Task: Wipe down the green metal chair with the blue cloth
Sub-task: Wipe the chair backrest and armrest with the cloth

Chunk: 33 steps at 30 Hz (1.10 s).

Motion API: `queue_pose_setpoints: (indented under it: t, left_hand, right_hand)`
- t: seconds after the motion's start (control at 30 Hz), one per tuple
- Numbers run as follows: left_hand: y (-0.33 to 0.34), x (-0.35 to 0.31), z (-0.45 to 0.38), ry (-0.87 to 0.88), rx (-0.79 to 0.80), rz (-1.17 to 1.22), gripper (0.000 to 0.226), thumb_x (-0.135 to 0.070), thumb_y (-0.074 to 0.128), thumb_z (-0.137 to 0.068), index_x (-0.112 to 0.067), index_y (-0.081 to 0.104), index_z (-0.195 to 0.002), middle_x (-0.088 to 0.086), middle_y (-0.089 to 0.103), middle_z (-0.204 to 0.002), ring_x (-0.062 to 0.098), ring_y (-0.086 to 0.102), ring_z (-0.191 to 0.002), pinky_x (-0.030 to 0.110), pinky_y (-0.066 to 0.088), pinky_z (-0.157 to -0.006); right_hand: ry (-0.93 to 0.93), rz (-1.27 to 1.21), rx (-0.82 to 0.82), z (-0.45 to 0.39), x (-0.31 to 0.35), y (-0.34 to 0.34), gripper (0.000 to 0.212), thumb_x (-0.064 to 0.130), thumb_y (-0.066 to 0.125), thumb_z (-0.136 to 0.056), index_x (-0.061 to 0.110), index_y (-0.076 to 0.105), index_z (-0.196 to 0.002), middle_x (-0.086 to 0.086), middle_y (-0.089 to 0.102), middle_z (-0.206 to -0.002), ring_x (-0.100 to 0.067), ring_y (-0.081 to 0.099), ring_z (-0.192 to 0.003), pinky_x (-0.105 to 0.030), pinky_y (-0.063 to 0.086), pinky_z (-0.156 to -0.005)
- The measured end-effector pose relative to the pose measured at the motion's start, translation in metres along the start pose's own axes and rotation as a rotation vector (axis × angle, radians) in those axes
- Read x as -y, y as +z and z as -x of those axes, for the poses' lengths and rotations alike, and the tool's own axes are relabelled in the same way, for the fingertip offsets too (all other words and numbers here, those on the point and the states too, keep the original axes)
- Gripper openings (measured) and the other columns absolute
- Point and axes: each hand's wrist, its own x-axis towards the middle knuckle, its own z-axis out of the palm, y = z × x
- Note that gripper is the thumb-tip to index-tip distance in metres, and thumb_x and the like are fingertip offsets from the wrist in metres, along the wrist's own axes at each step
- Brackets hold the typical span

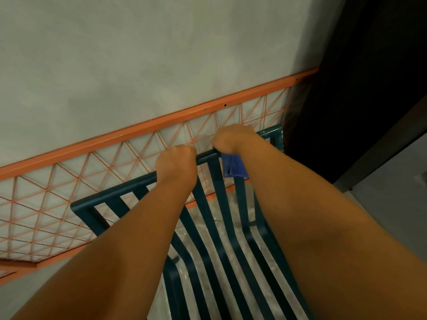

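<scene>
Head view: my left hand (176, 161) grips the top rail of the green metal chair (205, 157), fingers closed around it; my right hand (233, 138) presses the blue cloth (233, 167) onto that rail. I judge wiping is underway; next, slide the cloth along

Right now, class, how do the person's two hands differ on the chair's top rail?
The left hand grips the dark green metal chair rail bare; the right hand holds the blue cloth, which hangs below it. The right hand sits further along the rail, nearer the corner. Both are closed fists on the same top rail.
</scene>
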Motion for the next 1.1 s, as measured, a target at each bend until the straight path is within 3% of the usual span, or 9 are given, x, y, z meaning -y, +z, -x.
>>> queue_pose_setpoints:
  t: [0.13,0.27,0.33,0.5,0.67,0.77,0.87,0.93,1.1]
  left_hand:
    - [0.003,0.001,-0.001,0.017,-0.016,0.006,0.020,-0.009,0.059,-0.090,-0.018,0.064,-0.106,0.004,0.063,-0.094,0.019,0.052,-0.076,0.030,0.038,-0.059]
    - [0.005,0.002,-0.002,0.007,-0.038,0.017,0.021,-0.007,0.057,-0.089,-0.019,0.066,-0.104,0.003,0.063,-0.092,0.019,0.051,-0.074,0.030,0.036,-0.057]
    - [0.005,0.002,-0.003,0.010,-0.024,0.018,0.023,-0.006,0.057,-0.089,-0.020,0.065,-0.105,0.003,0.063,-0.093,0.016,0.046,-0.072,0.029,0.035,-0.057]
    - [0.006,0.002,-0.004,-0.004,-0.032,0.015,0.023,-0.004,0.056,-0.088,-0.020,0.066,-0.103,0.002,0.062,-0.088,0.016,0.047,-0.070,0.029,0.036,-0.055]
    - [0.004,0.002,-0.004,-0.021,-0.030,0.011,0.022,-0.009,0.056,-0.090,-0.021,0.066,-0.107,0.004,0.065,-0.095,0.021,0.059,-0.080,0.030,0.039,-0.059]
    - [0.005,0.001,-0.005,-0.009,-0.009,-0.005,0.022,-0.011,0.058,-0.091,-0.021,0.066,-0.109,0.005,0.066,-0.100,0.023,0.063,-0.090,0.030,0.040,-0.061]
    - [0.003,0.000,-0.005,-0.017,0.008,-0.018,0.024,-0.009,0.059,-0.090,-0.021,0.066,-0.109,0.004,0.065,-0.097,0.022,0.063,-0.087,0.030,0.040,-0.060]
    - [0.002,0.000,-0.003,-0.029,0.008,-0.011,0.022,-0.010,0.059,-0.090,-0.021,0.066,-0.108,0.004,0.065,-0.095,0.023,0.063,-0.085,0.030,0.041,-0.060]
    - [0.001,-0.003,0.000,0.001,-0.037,0.010,0.021,-0.009,0.057,-0.090,-0.016,0.062,-0.108,0.007,0.062,-0.100,0.026,0.060,-0.090,0.032,0.038,-0.061]
  right_hand:
    - [-0.069,-0.108,0.207,-0.012,0.024,-0.007,0.033,0.014,0.031,-0.096,0.001,0.059,-0.108,-0.012,0.057,-0.106,-0.022,0.049,-0.086,-0.031,0.036,-0.077]
    - [-0.161,-0.126,0.104,-0.009,0.024,-0.003,0.029,0.019,0.037,-0.094,0.011,0.049,-0.070,-0.003,0.049,-0.075,-0.016,0.044,-0.064,-0.028,0.031,-0.056]
    - [-0.184,-0.090,-0.034,-0.007,0.013,0.008,0.030,0.026,0.035,-0.094,0.015,0.052,-0.072,0.001,0.049,-0.071,-0.020,0.049,-0.072,-0.030,0.031,-0.061]
    - [-0.068,0.004,-0.397,0.006,0.012,0.035,0.034,0.033,0.030,-0.096,0.020,0.061,-0.096,-0.001,0.060,-0.088,-0.025,0.055,-0.090,-0.038,0.029,-0.085]
    - [-0.415,-0.306,-0.760,0.020,0.007,0.081,0.022,0.020,0.046,-0.093,0.022,0.065,-0.104,0.003,0.066,-0.103,-0.020,0.053,-0.102,-0.036,0.027,-0.097]
    - [-0.501,-0.351,-0.793,0.019,-0.011,0.092,0.031,0.008,0.058,-0.087,0.018,0.065,-0.116,-0.001,0.063,-0.121,-0.021,0.049,-0.118,-0.042,0.024,-0.108]
    - [-0.286,-0.473,-0.801,0.022,0.010,0.092,0.041,-0.001,0.056,-0.079,0.017,0.066,-0.115,-0.004,0.062,-0.123,-0.027,0.045,-0.126,-0.049,0.016,-0.114]
    - [-0.232,-0.513,-0.821,0.031,0.029,0.104,0.049,-0.009,0.058,-0.074,0.015,0.065,-0.116,-0.006,0.059,-0.130,-0.028,0.039,-0.133,-0.046,0.010,-0.118]
    - [-0.335,-0.738,-0.898,0.056,0.009,0.120,0.047,-0.015,0.061,-0.069,0.005,0.069,-0.110,-0.014,0.062,-0.124,-0.026,0.051,-0.122,-0.026,0.032,-0.109]
